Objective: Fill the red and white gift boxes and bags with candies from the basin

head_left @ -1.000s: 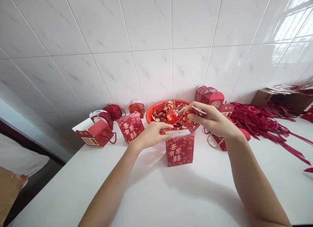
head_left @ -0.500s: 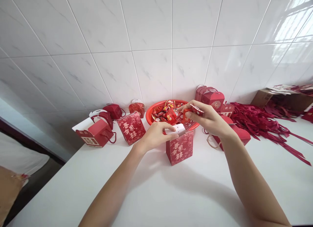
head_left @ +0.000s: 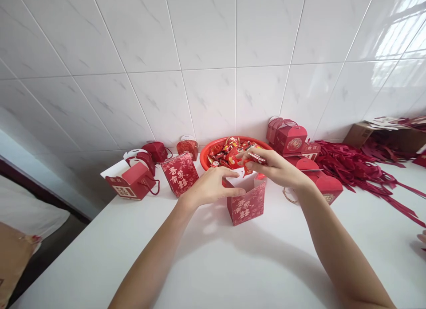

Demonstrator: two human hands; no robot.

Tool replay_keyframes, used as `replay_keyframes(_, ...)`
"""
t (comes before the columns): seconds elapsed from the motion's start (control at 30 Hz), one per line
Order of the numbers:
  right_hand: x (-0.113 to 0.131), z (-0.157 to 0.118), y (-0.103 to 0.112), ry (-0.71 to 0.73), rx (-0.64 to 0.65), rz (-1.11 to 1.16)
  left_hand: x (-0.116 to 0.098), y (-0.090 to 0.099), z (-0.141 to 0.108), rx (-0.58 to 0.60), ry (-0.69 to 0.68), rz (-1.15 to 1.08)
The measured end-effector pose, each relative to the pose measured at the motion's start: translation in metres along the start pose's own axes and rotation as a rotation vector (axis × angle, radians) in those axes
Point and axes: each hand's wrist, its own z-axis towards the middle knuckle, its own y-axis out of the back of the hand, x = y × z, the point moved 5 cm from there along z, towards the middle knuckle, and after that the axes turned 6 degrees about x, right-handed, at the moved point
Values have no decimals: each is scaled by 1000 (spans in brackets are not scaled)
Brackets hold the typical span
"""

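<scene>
Box (head_left: 248, 207), printed red, one: upright on the white table (head_left: 213, 269), top open, pale inner wall visible; contents at the bottom hidden. Matching box (head_left: 179, 175), one: to its left, apart from it. Basin (head_left: 204, 156), red, one: just behind the open box, heaped with wrapped sweets (head_left: 218, 154), too many to count. Smaller boxes (head_left: 133, 180), at least four: farther left. Red boxes (head_left: 288, 138), several, exact count unclear: right of the basin. Carton (head_left: 356, 135), brown, one: far right, ribbon inside; a loose ribbon heap (head_left: 349, 162) before it. Left hand (head_left: 213, 185): thumb and forefinger spread apart at the open box's left rim; pressure cannot be told. Right hand (head_left: 279, 166): fingers closed round a red-and-white packet (head_left: 257, 158), above the box's mouth.
</scene>
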Motion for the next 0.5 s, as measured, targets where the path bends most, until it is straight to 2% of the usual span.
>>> replay_keyframes(0.1, -2, 1, -3, -23, 31, -53, 1, -1, 0, 27, 2, -7)
replay_keyframes(0.3, 3, 1, -1, -1, -45, -47, 11, 0, 1, 8, 25, -40)
replay_keyframes(0.4, 1, 1, -3, -36, -36, -62, 11, 0, 1, 12, 19, -36)
replay_keyframes(0.5, -1, 2, -2, -6, -66, -37, 7, 0, 0, 9, 6, -32)
